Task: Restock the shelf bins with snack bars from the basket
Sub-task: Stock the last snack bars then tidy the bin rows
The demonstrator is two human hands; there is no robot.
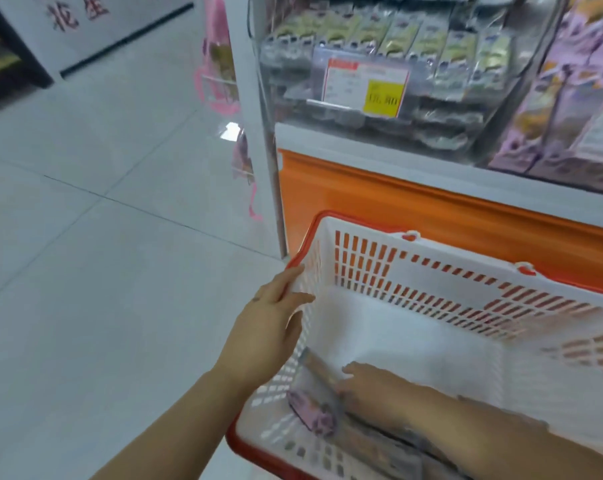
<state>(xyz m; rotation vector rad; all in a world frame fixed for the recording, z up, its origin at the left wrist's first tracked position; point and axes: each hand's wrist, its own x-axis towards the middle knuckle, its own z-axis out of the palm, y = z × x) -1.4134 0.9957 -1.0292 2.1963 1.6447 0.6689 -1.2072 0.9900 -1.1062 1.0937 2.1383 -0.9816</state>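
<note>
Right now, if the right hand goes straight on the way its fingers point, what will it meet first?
Probably the wrapped snack bar just ahead of the right hand, then the slotted wall of the basket; blur hides depth.

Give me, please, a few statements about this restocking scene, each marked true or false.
1. The basket is white with a red rim. True.
2. The left hand is inside a shelf bin. False: it touches the basket's left rim.
3. The right hand reaches into the basket, over the snack bars. True.
4. The basket is full to the brim. False: only a few bars lie in its near left corner.
5. A price tag with a yellow patch sits on the front of the shelf bin. True.
6. The panel below the shelf is blue. False: it is orange.
</note>
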